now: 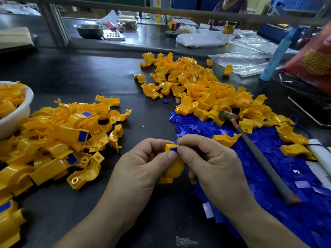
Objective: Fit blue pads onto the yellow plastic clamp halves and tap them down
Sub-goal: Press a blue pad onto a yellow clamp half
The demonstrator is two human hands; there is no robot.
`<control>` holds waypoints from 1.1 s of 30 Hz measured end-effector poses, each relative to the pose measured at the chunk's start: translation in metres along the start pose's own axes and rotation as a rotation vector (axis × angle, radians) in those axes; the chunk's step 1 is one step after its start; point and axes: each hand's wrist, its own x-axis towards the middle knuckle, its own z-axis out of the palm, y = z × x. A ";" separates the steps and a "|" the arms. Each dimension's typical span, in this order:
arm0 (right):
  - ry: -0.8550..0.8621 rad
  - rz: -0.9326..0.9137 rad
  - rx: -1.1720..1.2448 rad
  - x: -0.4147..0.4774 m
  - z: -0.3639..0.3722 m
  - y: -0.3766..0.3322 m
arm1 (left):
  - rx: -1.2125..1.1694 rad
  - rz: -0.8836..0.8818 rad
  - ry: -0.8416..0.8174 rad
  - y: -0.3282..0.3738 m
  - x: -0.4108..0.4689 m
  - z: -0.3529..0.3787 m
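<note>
My left hand (143,163) grips a yellow clamp half (172,169) upright above the dark table, thumb against its top end. My right hand (211,158) pinches a blue pad (174,149) onto that top end; the hammer's grey handle (265,163) also runs out from under this hand. The hammer head (226,115) points away into the yellow pile. A heap of loose blue pads (268,185) covers the table at the right. A bare pile of yellow halves (200,88) lies beyond it. Halves with blue pads fitted lie heaped at the left (59,136).
A white bowl (21,111) holding more yellow halves stands at the far left edge. A light blue tube (276,56), a red bag (315,61) and clear plastic bags (241,61) lie at the back right. A person sits beyond the metal rail (161,11).
</note>
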 end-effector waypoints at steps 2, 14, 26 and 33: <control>-0.007 0.013 0.010 -0.001 0.002 0.002 | 0.002 0.020 0.018 0.000 0.000 0.000; -0.077 0.099 0.155 0.000 0.005 0.006 | 0.063 -0.014 0.049 -0.001 -0.001 0.000; -0.112 0.029 -0.297 0.003 -0.003 0.004 | 0.213 -0.147 0.108 0.001 0.008 -0.007; 0.045 0.079 -1.111 0.010 -0.080 -0.001 | 0.886 0.018 0.145 -0.008 0.019 -0.021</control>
